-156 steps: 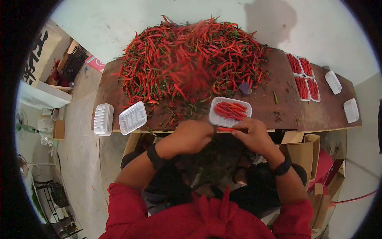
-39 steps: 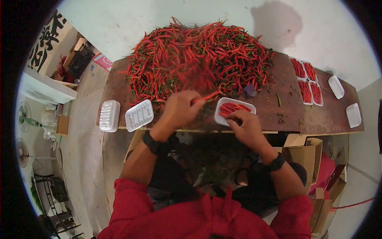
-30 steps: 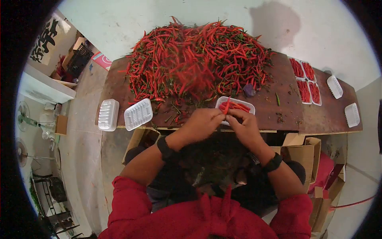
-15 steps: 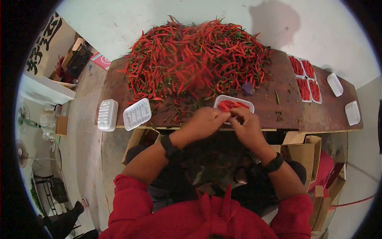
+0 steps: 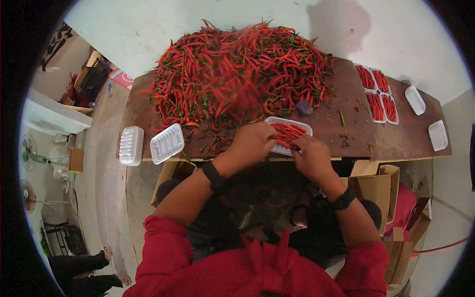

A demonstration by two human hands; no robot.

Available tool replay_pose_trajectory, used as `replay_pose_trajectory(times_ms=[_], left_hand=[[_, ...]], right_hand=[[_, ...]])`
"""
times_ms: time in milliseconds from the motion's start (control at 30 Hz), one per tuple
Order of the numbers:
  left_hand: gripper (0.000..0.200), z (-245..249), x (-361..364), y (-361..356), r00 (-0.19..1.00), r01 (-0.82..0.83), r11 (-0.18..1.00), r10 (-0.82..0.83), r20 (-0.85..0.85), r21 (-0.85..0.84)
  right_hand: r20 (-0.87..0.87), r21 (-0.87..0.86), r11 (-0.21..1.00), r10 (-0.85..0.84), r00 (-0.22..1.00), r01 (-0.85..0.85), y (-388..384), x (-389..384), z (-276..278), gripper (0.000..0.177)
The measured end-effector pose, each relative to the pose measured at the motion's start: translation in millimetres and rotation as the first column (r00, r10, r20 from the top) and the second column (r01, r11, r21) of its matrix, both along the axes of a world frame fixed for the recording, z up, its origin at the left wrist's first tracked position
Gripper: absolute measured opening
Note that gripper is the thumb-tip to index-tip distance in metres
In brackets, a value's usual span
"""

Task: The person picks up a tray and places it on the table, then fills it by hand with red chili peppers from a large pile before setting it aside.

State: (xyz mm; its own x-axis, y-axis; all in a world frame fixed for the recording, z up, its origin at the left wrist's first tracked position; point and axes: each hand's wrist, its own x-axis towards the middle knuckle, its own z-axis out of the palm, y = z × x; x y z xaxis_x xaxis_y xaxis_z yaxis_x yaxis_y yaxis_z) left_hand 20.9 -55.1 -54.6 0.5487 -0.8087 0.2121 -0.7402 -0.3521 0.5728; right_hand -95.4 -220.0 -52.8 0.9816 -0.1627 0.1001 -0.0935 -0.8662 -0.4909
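Observation:
A white plastic tray [image 5: 308, 129] near the table's front edge has red chili peppers [image 5: 288, 130] lying lengthwise in it. My left hand [image 5: 251, 142] is at the tray's left side, its fingertips pinched on the end of a chili pepper. At the right front corner my right hand [image 5: 314, 157] is closed too, thumb and fingers pressed on the other end of the peppers. Both hands partly cover the tray's near rim. Behind them rises a big heap of red chilies with green stems [image 5: 237, 74].
Two white trays [image 5: 167, 143] [image 5: 131, 146] stand at the table's left end, the outer one apparently a stack. Several filled trays [image 5: 377, 94] sit together at the right, with more white trays [image 5: 415, 100] beyond. A cardboard box [image 5: 373, 190] stands below the table's right side.
My hands, close together over the tray before, have moved apart to its left and right sides. More of the chilies in the tray now show. At the lower left, a person's legs have shifted.

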Motion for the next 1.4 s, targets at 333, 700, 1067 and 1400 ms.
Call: replay_pose_trajectory(times_ms=[333, 700, 1067, 1400], left_hand=[[0.016, -13, 3, -5, 0.993, 0.028, 0.999, -0.032, 0.113, 0.034], [0.015, -18, 3, -13, 0.993, 0.04, 0.994, -0.051, 0.106, 0.105], [0.023, -18, 4, -15, 0.993, 0.055, 0.986, -0.07, 0.092, 0.157], [0.016, -30, 3, -18, 0.982, 0.066, 0.998, -0.061, 0.176, -0.02]], right_hand=[[-0.08, -0.154, 0.987, 0.036, 0.996, -0.048, -8, 4, -6, 0.015], [-0.122, -0.206, 0.978, 0.014, 0.992, -0.039, -13, 7, -15, 0.015], [-0.104, -0.159, 0.987, 0.001, 0.995, -0.018, -12, 9, -6, 0.016], [-0.069, -0.144, 0.989, -0.018, 0.997, 0.008, -8, 11, -1, 0.018]])
